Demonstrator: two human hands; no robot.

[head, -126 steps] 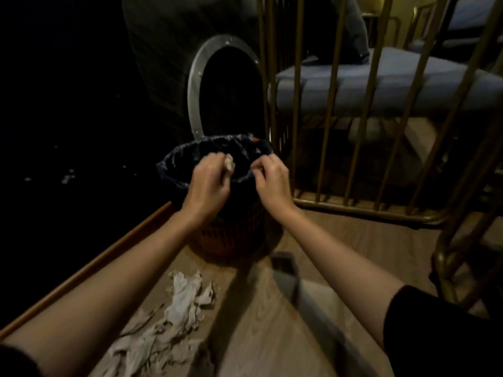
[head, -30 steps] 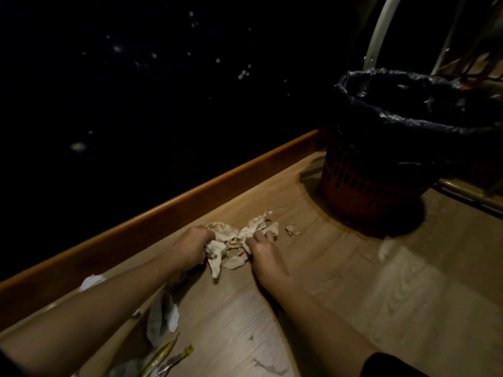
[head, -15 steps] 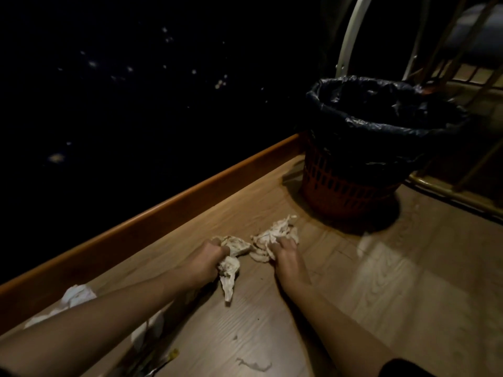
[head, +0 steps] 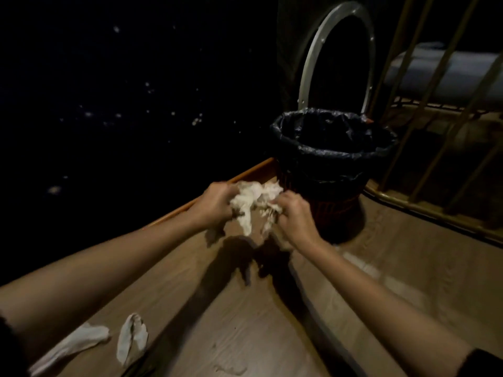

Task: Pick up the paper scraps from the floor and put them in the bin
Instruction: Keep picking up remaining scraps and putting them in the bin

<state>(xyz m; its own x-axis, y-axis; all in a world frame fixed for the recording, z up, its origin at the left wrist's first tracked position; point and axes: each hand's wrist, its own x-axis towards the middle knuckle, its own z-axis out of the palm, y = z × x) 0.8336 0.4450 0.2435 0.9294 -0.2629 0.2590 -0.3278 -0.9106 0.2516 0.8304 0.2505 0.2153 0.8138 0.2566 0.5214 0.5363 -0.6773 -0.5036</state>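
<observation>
A bunch of crumpled white paper scraps (head: 254, 204) hangs in the air between my two hands, above the wooden floor and just in front of the bin. My left hand (head: 215, 206) grips its left side and my right hand (head: 295, 217) grips its right side. The bin (head: 332, 159) is a reddish basket lined with a black bag, standing upright a little beyond my hands, its mouth uncovered. Two more white scraps (head: 132, 337) (head: 73, 345) lie on the floor near my left forearm.
A wooden skirting edge (head: 245, 174) runs along the floor's left side, with darkness beyond it. Brass railing bars (head: 441, 148) stand behind and right of the bin. A round metal-rimmed opening (head: 337, 58) rises behind the bin.
Both hands have gathered the scraps off the floor and lifted them up toward the bin. Half a second ago they were pressed on the floor over the pile.
</observation>
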